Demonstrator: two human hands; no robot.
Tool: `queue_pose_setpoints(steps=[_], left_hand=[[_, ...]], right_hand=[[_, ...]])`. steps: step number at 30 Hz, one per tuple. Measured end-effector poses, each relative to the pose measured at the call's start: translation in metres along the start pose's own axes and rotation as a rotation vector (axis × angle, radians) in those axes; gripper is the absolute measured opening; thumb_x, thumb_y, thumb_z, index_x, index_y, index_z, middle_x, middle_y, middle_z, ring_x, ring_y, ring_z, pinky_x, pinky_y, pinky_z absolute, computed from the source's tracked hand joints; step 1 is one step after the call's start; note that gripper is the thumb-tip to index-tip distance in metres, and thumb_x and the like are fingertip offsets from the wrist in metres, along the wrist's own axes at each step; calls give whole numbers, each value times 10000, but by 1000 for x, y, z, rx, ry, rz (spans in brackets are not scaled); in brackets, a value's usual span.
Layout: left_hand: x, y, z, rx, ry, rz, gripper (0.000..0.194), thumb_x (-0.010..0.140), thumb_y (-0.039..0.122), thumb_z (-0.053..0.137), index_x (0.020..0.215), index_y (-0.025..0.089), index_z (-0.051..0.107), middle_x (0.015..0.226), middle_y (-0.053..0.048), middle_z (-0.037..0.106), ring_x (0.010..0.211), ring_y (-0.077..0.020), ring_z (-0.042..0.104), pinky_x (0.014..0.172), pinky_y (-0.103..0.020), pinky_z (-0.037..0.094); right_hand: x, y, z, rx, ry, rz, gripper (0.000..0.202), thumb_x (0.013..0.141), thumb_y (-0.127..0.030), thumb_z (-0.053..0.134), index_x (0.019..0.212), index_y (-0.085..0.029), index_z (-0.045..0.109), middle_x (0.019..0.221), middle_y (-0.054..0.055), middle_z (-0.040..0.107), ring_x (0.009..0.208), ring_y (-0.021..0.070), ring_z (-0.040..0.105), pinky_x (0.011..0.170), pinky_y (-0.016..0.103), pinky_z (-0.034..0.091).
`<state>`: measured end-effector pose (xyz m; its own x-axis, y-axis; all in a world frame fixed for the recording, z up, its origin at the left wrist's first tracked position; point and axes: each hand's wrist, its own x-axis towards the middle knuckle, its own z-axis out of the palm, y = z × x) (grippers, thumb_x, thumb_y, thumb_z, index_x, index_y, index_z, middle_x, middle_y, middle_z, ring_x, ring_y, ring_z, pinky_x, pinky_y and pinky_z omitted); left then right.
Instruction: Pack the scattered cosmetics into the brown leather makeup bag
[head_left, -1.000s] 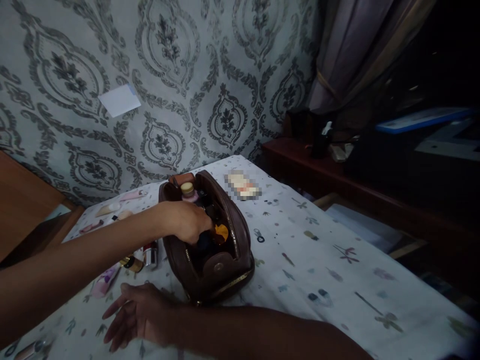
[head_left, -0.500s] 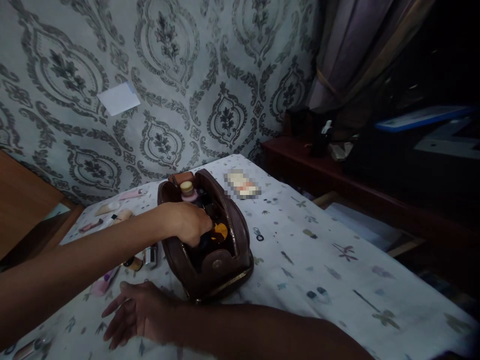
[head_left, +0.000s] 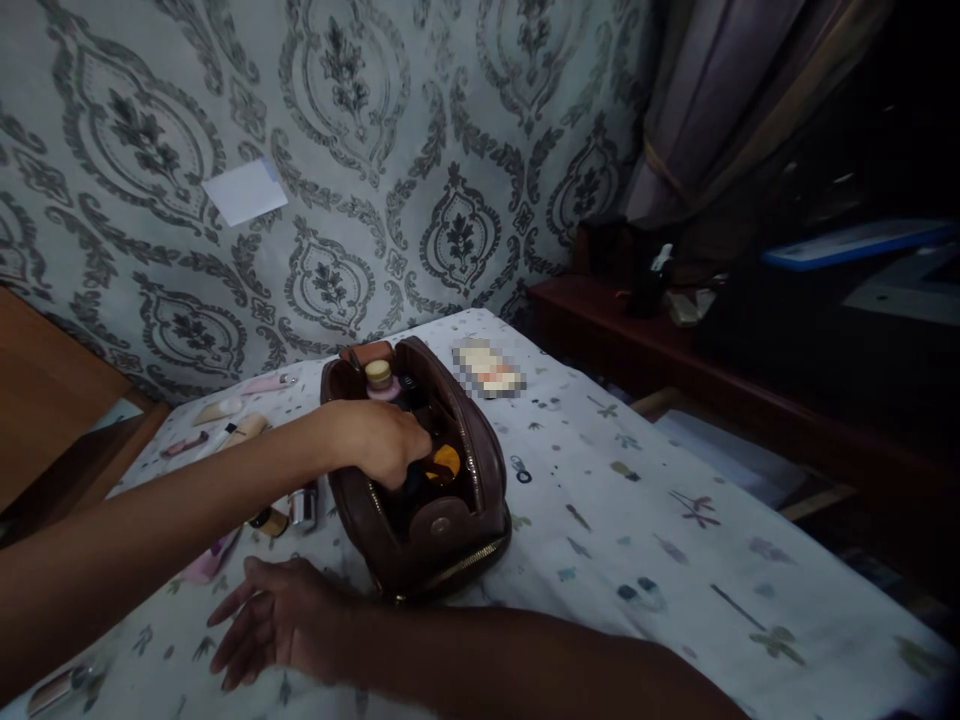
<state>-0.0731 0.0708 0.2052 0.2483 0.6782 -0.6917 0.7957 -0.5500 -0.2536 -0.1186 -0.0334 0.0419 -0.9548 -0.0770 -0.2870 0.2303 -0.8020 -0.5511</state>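
Observation:
A brown zip-up toiletry bag (head_left: 491, 455) stands unzipped on the patterned white cloth. My left hand (head_left: 386, 440) reaches down into it with the fingers curled; the fingertips and whatever they grip are hidden inside. Beside that hand lies an orange round item (head_left: 444, 463), and behind it a pink jar with a cream lid (head_left: 379, 375). My right hand (head_left: 277, 620) hovers or rests in front of the bag, palm turned sideways, fingers apart and holding nothing. Close to it are a silver-capped bottle (head_left: 302, 508), a small gold-and-black bottle (head_left: 268, 521) and a pink-purple tube (head_left: 210, 558).
Several cosmetic tubes (head_left: 247, 430) lie on the cloth at the left. A clear-and-pink tube (head_left: 56, 692) is at the lower left corner. A blurred-out flat item (head_left: 487, 370) lies behind the bag. To the right stands a dark red desk (head_left: 570, 310) with an open drawer (head_left: 720, 450).
The view has shifted slightly. My left hand stays inside the bag in nearly the same pose, and my right hand remains spread in front.

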Motion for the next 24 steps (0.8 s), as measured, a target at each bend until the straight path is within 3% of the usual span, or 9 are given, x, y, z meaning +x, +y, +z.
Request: queue_pose_setpoints(steps=[4, 7, 10, 13, 18, 21, 24], left_hand=[[-8, -11, -2, -76, 118, -20, 320, 807, 324, 646, 1076, 156, 689, 1003, -101, 725, 864, -230, 647, 693, -273, 441], [-21, -25, 1, -194, 239, 35, 229, 852, 282, 591, 1043, 201, 689, 920, -35, 718, 815, -174, 628, 697, -238, 421], [-36, -33, 13, -300, 450, 58, 177, 894, 244, 509, 931, 211, 678, 820, 9, 686, 741, -137, 599, 653, -216, 395], [-50, -30, 32, -360, 751, -17, 218, 931, 285, 452, 930, 219, 660, 774, 18, 665, 694, -134, 585, 631, -225, 387], [-74, -9, 70, -430, 1274, -228, 220, 933, 347, 468, 971, 224, 647, 894, -11, 693, 785, -159, 628, 695, -239, 447], [-87, 3, 99, -432, 1455, -391, 172, 916, 349, 502, 933, 243, 636, 851, 9, 691, 778, -160, 645, 713, -242, 480], [-91, 7, 136, -447, 1514, -501, 170, 911, 386, 508, 930, 267, 629, 810, 31, 693, 762, -157, 662, 696, -237, 498]], right_hand=[[2, 0, -1, 10, -2, 3, 644, 1016, -305, 43, 736, -124, 595, 504, 49, 602, 410, 159, 567, 570, 285, 402], [0, 0, 0, 19, 1, 0, 636, 1018, -304, 56, 738, -128, 599, 513, 46, 607, 417, 156, 569, 579, 285, 402], [-2, 0, 0, 21, -4, -5, 630, 1020, -305, 68, 736, -131, 603, 520, 46, 611, 428, 157, 576, 586, 288, 402], [-1, 3, -1, 33, -15, -33, 632, 1021, -323, 73, 748, -132, 611, 531, 45, 620, 437, 153, 582, 579, 284, 396], [5, 7, -4, 35, -12, -40, 640, 1015, -343, 72, 754, -129, 615, 519, 49, 614, 427, 156, 568, 578, 290, 394], [6, 7, -5, 29, -9, -25, 670, 1013, -342, 35, 745, -133, 612, 511, 53, 611, 420, 162, 566, 590, 301, 398], [6, 6, -4, 35, 13, -31, 694, 1011, -344, 14, 736, -133, 616, 510, 57, 611, 419, 166, 572, 600, 305, 398]])
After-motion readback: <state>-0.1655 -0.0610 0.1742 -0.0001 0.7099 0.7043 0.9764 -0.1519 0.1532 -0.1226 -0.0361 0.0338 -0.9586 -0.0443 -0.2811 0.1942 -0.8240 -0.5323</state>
